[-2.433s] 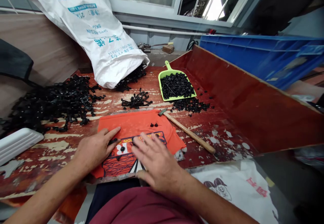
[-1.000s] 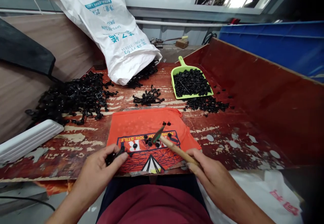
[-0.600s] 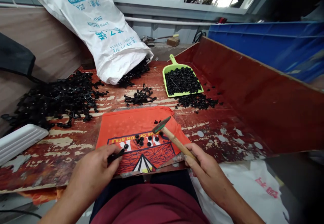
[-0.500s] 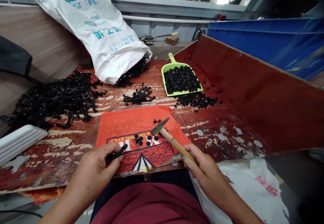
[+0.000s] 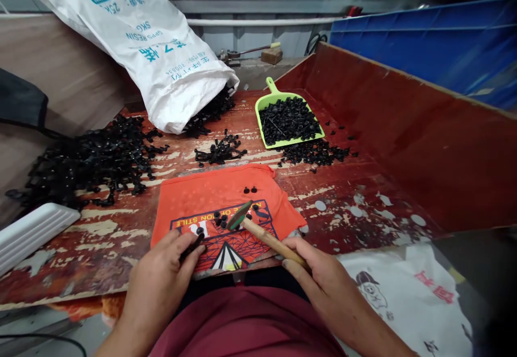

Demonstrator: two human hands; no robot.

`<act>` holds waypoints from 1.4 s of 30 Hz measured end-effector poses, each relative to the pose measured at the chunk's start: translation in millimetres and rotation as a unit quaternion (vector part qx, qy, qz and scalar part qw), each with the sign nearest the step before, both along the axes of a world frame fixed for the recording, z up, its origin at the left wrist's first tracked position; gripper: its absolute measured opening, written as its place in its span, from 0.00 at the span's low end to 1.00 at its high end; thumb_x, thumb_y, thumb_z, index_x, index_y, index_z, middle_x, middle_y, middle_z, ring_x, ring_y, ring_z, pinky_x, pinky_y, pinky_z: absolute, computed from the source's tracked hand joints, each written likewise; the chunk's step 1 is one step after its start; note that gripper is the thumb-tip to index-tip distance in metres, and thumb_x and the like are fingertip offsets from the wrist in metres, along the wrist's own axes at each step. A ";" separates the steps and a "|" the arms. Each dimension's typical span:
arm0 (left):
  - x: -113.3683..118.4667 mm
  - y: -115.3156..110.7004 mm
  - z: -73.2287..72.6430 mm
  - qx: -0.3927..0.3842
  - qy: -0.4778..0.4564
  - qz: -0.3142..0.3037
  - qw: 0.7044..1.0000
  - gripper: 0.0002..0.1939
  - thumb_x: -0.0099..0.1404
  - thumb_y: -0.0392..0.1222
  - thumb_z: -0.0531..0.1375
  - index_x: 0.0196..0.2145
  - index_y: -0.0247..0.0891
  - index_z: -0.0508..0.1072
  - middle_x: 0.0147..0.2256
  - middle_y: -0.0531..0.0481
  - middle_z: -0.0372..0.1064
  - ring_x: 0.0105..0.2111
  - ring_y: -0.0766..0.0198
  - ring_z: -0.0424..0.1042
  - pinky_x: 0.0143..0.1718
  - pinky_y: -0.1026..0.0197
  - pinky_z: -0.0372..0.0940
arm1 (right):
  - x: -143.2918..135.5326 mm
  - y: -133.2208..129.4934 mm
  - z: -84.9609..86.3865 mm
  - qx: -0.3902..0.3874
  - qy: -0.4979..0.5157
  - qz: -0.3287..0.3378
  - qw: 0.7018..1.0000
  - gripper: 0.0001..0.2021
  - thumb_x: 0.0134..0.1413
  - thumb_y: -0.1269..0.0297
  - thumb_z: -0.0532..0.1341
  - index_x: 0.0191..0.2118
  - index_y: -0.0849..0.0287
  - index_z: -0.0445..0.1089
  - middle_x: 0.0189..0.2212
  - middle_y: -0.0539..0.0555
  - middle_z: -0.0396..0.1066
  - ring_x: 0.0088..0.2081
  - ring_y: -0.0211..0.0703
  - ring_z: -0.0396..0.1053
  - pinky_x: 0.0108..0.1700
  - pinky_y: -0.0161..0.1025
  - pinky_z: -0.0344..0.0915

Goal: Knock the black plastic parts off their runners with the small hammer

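My left hand (image 5: 167, 265) pinches a black plastic piece (image 5: 194, 243) over the left front part of an orange printed cloth (image 5: 194, 193). The handle of a small hammer (image 5: 274, 243) is in my right hand (image 5: 319, 271), with the green-brown head slanting over the cloth's printed picture. Several small round black parts (image 5: 224, 219) lie on the cloth beside and partly behind the hammer head. Two more black parts (image 5: 250, 189) sit farther back on it. Fingers hide much of the piece in my left hand.
Behind the cloth lies a small black cluster (image 5: 221, 149). A large black pile (image 5: 89, 158) and a white sack (image 5: 173, 71) are at the left. A green dustpan (image 5: 260, 125) holds black parts, more spilled beside it. A red board (image 5: 404, 131) walls the right side.
The hammer head has moved left and lower over the cloth, nearer my left hand. My left hand has shifted slightly right with the black piece. The camera view has shifted a little.
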State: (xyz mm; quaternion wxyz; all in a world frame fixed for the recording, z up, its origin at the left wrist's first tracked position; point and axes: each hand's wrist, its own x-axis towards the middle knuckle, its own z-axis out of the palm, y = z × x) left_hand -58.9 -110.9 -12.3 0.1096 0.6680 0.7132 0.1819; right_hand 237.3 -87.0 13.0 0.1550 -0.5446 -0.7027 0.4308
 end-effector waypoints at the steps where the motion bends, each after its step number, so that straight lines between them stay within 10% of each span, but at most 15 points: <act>1: -3.4 -1.9 1.4 -0.005 -0.001 0.006 1.000 0.16 0.67 0.54 0.56 0.40 0.43 0.78 0.39 0.46 0.76 0.36 0.56 0.76 0.37 0.59 0.68 | -0.4 0.1 -0.1 0.003 0.004 0.003 1.000 0.10 0.70 0.59 0.51 0.46 0.50 0.69 0.35 0.47 0.73 0.36 0.42 0.70 0.37 0.36 0.59; 10: -29.6 -14.6 31.7 -0.087 -0.199 0.064 0.974 0.18 0.64 0.58 0.56 0.33 0.43 0.77 0.35 0.52 0.78 0.38 0.57 0.76 0.36 0.65 0.69 | 2.0 -11.0 -0.6 0.017 -0.046 0.028 0.998 0.11 0.69 0.61 0.50 0.48 0.50 0.68 0.39 0.50 0.75 0.38 0.45 0.72 0.40 0.38 0.63; 19: -12.1 -6.5 20.0 -0.168 -0.289 0.054 0.941 0.18 0.65 0.56 0.55 0.26 0.40 0.68 0.22 0.56 0.58 0.24 0.65 0.60 0.26 0.66 0.57 | -6.8 -18.0 -2.5 0.031 -0.121 0.079 0.989 0.13 0.66 0.66 0.51 0.51 0.48 0.67 0.40 0.52 0.77 0.39 0.48 0.75 0.38 0.38 0.63; 42: -11.7 3.3 10.0 -0.191 -0.291 0.024 0.937 0.18 0.65 0.55 0.55 0.25 0.39 0.68 0.24 0.57 0.58 0.27 0.66 0.59 0.29 0.66 0.54 | -12.7 -11.8 8.5 0.035 -0.129 0.073 0.988 0.12 0.69 0.63 0.50 0.48 0.50 0.70 0.36 0.51 0.76 0.35 0.46 0.74 0.35 0.37 0.64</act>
